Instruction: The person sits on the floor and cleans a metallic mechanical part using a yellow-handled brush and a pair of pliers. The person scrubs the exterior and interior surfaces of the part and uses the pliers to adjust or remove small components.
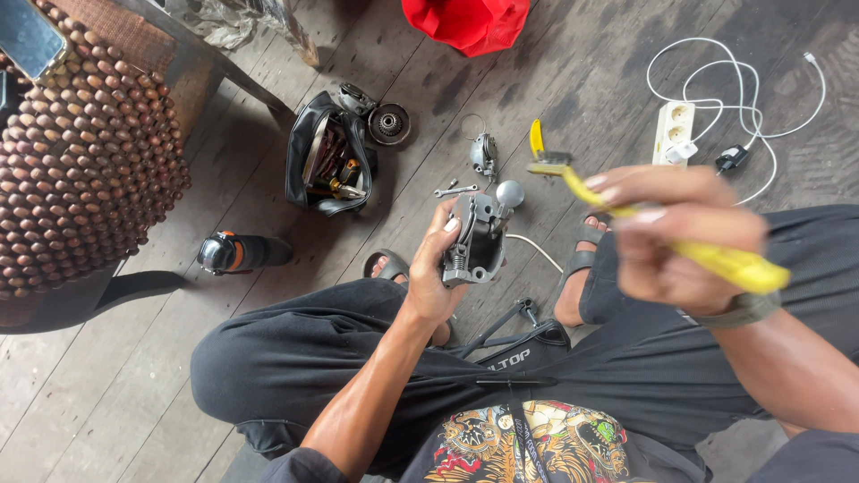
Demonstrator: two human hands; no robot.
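Carburetor-like metal part [476, 240] clamped in left hand [436, 268] above lap, fingers wrapped round body; looks heavy, rigid, prob oily; grip casting, not spring. Right hand [676, 240] fingers closed on yellow toothbrush [716, 259], light

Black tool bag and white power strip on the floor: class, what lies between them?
In the head view, between the black tool bag and the white power strip lie a round metal part, a small grey metal assembly, a wrench and a yellow-handled tool.
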